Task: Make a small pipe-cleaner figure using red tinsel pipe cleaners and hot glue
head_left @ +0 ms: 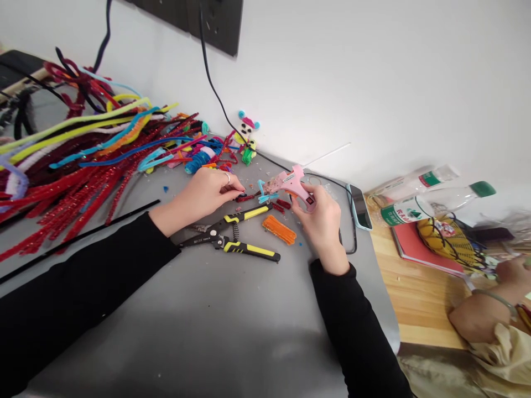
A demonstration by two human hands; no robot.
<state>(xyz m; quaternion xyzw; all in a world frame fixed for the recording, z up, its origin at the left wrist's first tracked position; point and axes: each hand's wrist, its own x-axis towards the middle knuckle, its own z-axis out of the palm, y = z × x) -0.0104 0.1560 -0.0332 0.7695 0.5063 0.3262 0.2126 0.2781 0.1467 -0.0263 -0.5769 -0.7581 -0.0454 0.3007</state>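
Observation:
My right hand point(321, 221) is wrapped around the handle of a pink hot glue gun point(295, 179), its nozzle pointing left. A clear glue stick point(327, 155) juts from the back of the gun. Thumb and fingers of my left hand point(209, 193) pinch a short dark red pipe cleaner piece point(249, 197) close to the nozzle. Light blue pipe cleaner bits point(265, 194) lie at the gun's front, with more red pieces point(282, 205) beside them. Below sit a folded orange pipe cleaner bundle point(279, 229) and yellow-black pliers point(215, 237), handles spread.
Many coloured pipe cleaners point(112, 149) pile up at the left. A small pipe cleaner figure point(248, 132) stands by the wall. A phone point(360, 207) and black cable point(215, 91) are near the right hand. Bottles point(409, 211), a yellow basket point(443, 243) and another person's arm point(481, 315) are farther right.

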